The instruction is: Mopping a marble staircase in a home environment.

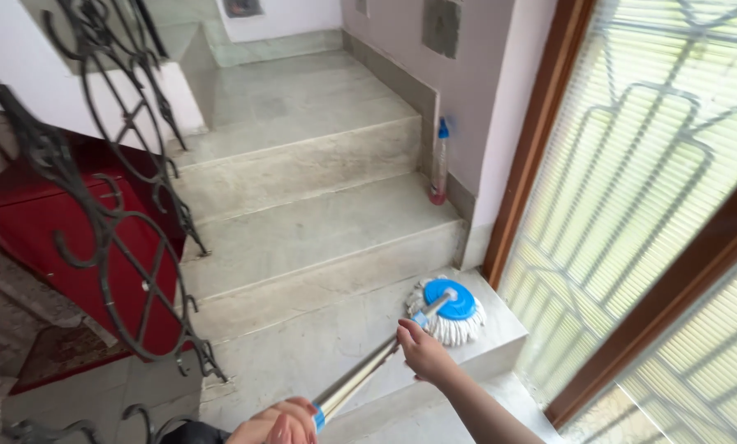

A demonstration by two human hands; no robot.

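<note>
- Because the steps [303, 238] are polished stone and look pale and slick, the biggest risk I judge is a slip: a person working from above on a damp tread could lose footing, and the fall would run down the whole flight.
- While the iron railing [113, 205] lines the left side with curled bars, a wide swing of the mop handle [360, 380] could catch in it and wrench the grip loose.
- Since the window [648, 214] with its wooden frame stands just beside the tread being cleaned, a hard push to the right could knock the mop head [449, 311] against the frame.
- Where the spray bottle [440, 164] stands upright against the wall two steps higher, it could be tipped over once the mop gets that far.
- As for the hold, the right hand [422, 352] is wrapped around the lower part of the handle, near the mop head; the left hand [276, 421] is closed around the upper end at the bottom edge of the view.
- Counted, largest first: one flight with three treads plainly seen and a landing above, one window, one railing, one red cabinet [72, 238] behind the bars, one mop, two hands, one bottle.
- Right now the round blue-and-white mop head rests flat on the lowest tread in view, near its right end.
</note>
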